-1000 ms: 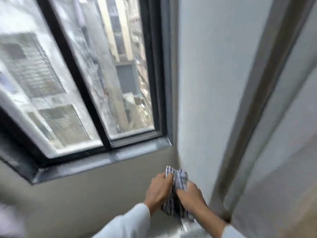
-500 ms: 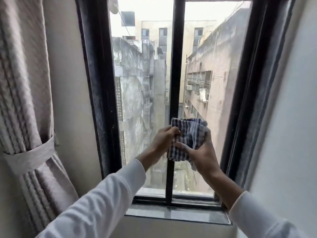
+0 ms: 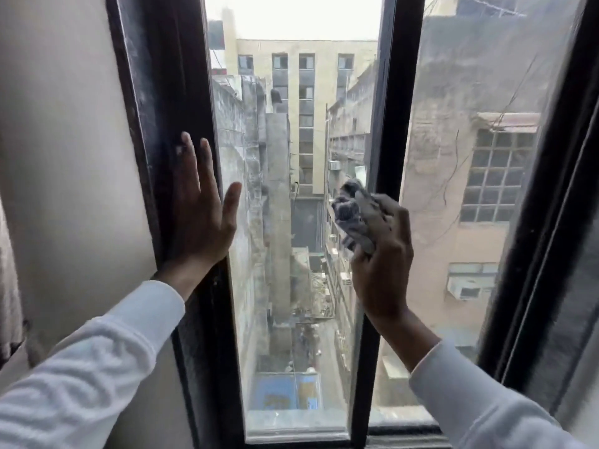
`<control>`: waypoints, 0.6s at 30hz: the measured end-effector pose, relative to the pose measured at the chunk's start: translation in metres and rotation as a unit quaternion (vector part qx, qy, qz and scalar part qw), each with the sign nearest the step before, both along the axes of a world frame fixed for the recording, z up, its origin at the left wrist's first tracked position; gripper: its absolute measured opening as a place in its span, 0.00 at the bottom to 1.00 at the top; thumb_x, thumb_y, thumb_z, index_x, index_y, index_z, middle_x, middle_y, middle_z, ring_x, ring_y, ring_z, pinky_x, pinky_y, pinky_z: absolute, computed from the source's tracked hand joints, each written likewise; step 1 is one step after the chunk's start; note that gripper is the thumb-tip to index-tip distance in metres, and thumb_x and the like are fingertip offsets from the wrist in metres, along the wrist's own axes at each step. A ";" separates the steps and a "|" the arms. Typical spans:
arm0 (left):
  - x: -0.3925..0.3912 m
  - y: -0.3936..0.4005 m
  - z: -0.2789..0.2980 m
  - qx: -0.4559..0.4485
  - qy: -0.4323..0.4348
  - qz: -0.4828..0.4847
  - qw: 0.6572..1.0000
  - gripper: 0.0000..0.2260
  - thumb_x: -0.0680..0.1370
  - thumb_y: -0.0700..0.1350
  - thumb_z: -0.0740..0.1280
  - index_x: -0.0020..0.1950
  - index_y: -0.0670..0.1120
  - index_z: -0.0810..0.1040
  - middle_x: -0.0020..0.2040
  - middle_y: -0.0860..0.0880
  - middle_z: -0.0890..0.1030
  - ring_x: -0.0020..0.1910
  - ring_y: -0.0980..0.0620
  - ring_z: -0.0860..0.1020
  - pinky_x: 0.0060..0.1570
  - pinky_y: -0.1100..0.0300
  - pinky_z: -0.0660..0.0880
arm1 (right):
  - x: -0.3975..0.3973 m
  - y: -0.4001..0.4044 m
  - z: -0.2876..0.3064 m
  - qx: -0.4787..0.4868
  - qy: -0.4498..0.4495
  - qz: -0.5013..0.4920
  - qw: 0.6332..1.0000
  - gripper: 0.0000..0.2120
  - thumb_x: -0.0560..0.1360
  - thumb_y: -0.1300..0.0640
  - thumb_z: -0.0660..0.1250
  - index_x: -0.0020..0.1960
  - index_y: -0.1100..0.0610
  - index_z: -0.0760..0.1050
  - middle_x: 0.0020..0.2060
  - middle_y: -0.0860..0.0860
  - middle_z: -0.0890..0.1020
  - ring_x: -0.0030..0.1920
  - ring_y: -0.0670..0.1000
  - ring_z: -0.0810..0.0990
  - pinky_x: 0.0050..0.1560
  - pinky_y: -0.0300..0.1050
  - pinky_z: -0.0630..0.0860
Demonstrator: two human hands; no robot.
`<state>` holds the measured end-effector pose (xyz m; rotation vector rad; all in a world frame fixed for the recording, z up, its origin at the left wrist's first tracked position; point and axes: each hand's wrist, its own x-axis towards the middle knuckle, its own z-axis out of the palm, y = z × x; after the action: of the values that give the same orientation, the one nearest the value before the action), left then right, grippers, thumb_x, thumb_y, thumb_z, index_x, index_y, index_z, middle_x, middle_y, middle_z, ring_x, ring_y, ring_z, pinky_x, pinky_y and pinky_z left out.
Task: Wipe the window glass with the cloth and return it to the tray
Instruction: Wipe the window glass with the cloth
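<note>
The window has two tall panes in a black frame. My right hand is closed on a bunched blue-checked cloth, held against the right edge of the left pane, beside the centre bar. Flat on the left frame post lies my left hand, fingers spread and pointing up, with the thumb over the glass edge. The right pane looks dusty and smeared. No tray is in view.
A cream wall stands left of the frame, with a strip of curtain at the far left edge. The dark right frame post and sill bound the window.
Both hands held the cloth together half a second ago. Now my left hand has let go and moved left onto the frame. My right hand alone keeps the cloth, and the view has closed in on the window.
</note>
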<state>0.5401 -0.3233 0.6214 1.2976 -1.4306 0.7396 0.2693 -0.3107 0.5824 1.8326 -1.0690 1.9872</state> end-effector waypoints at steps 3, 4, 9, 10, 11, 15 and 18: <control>0.010 -0.021 0.019 -0.048 -0.032 -0.009 0.998 0.31 0.92 0.52 0.51 0.91 0.38 0.49 0.91 0.35 0.47 0.92 0.38 0.47 0.90 0.56 0.39 | 0.014 -0.036 0.042 -0.027 0.075 -0.100 0.992 0.30 0.78 0.61 0.62 0.81 0.59 0.70 0.77 0.58 0.70 0.70 0.60 0.73 0.73 0.40 0.73; 0.011 -0.026 0.022 -0.069 -0.032 -0.003 0.997 0.29 0.92 0.50 0.50 0.90 0.37 0.50 0.91 0.34 0.49 0.92 0.37 0.49 0.90 0.54 0.41 | 0.022 -0.046 0.050 -0.008 0.109 -0.123 0.986 0.32 0.80 0.54 0.64 0.83 0.58 0.66 0.81 0.56 0.67 0.74 0.61 0.70 0.74 0.52 0.76; 0.009 -0.039 0.021 -0.132 -0.043 0.026 0.990 0.27 0.92 0.46 0.50 0.89 0.33 0.54 0.89 0.30 0.53 0.91 0.33 0.53 0.91 0.46 0.49 | 0.051 -0.068 0.008 -0.004 0.250 -0.113 0.962 0.31 0.87 0.47 0.60 0.86 0.57 0.59 0.88 0.54 0.55 0.88 0.62 0.50 0.87 0.66 0.49; 0.008 -0.041 0.020 -0.138 -0.045 0.033 0.989 0.27 0.92 0.45 0.51 0.88 0.32 0.55 0.89 0.29 0.54 0.90 0.33 0.54 0.91 0.43 0.52 | 0.053 -0.067 -0.013 -0.026 0.290 -0.091 0.953 0.30 0.87 0.50 0.62 0.86 0.57 0.60 0.87 0.54 0.56 0.88 0.61 0.51 0.87 0.65 0.50; 0.008 -0.041 0.019 -0.144 -0.045 0.038 0.988 0.27 0.92 0.44 0.51 0.88 0.32 0.56 0.88 0.29 0.55 0.90 0.32 0.55 0.91 0.41 0.53 | 0.054 -0.063 -0.031 -0.051 0.346 -0.074 0.934 0.29 0.86 0.53 0.64 0.85 0.58 0.63 0.86 0.54 0.59 0.88 0.59 0.52 0.87 0.63 0.52; 0.006 -0.042 0.017 -0.161 -0.042 0.039 0.985 0.26 0.91 0.41 0.54 0.87 0.30 0.57 0.87 0.26 0.55 0.89 0.29 0.55 0.91 0.41 0.52 | 0.045 -0.076 -0.017 -0.144 0.464 -0.065 0.872 0.29 0.83 0.59 0.67 0.83 0.54 0.68 0.84 0.51 0.67 0.87 0.56 0.59 0.89 0.56 0.51; 0.006 -0.042 0.017 -0.165 -0.040 0.032 0.985 0.26 0.90 0.41 0.53 0.87 0.30 0.57 0.87 0.25 0.55 0.89 0.28 0.55 0.91 0.44 0.49 | 0.036 -0.083 0.001 -0.092 0.321 -0.099 0.937 0.28 0.85 0.56 0.66 0.84 0.51 0.65 0.85 0.49 0.64 0.87 0.56 0.57 0.88 0.57 0.51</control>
<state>0.5462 -0.3655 0.6381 1.0696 -1.2687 1.0334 0.3055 -0.3938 0.5838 1.9612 -0.7883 1.1828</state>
